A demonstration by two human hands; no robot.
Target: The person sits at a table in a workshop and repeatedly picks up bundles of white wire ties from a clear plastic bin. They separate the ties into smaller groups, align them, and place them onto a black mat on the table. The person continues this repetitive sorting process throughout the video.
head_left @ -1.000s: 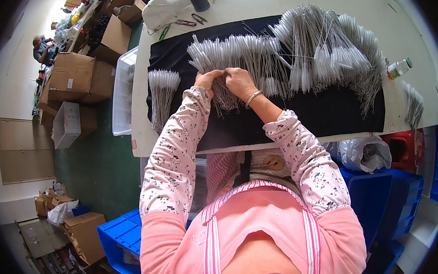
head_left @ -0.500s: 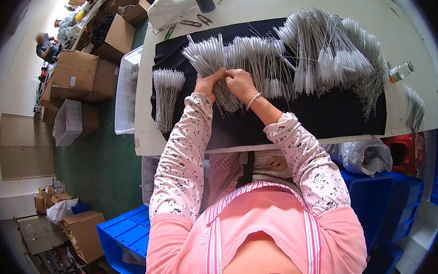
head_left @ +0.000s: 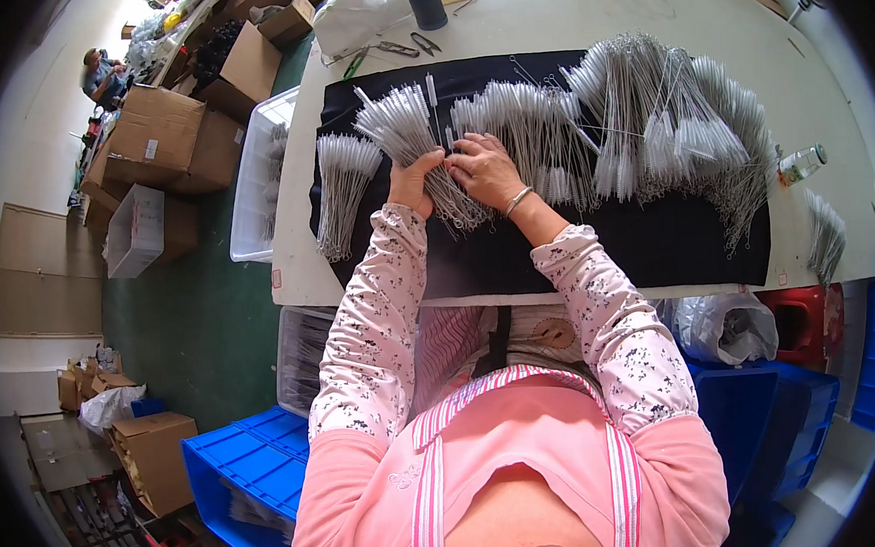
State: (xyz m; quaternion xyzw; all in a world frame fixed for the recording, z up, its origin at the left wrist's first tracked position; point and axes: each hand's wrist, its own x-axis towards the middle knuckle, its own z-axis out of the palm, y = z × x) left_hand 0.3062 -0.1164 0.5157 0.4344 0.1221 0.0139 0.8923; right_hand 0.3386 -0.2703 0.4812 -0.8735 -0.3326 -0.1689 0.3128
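Observation:
My left hand is closed around a bundle of straw brushes, thin wires with white bristled ends pointing away and looped ends toward me. Against the right side of that bundle my right hand has its fingers bent, with thumb and forefinger at the wires; exactly what they pinch is partly hidden. One single brush sticks up apart from the bundle, between the hands. A smaller brush pile lies to the left, and a wide row of brushes begins just beyond my right hand.
Under the brushes lies a black cloth on a white table. Larger brush heaps spread to the right, near a glass jar. Snips and a dark bottle stand at the back. Bins flank me.
The left hand's bundle has tilted left and come away from the row, leaving a gap of cloth. My right hand has loosened its fist and spread its fingers somewhat.

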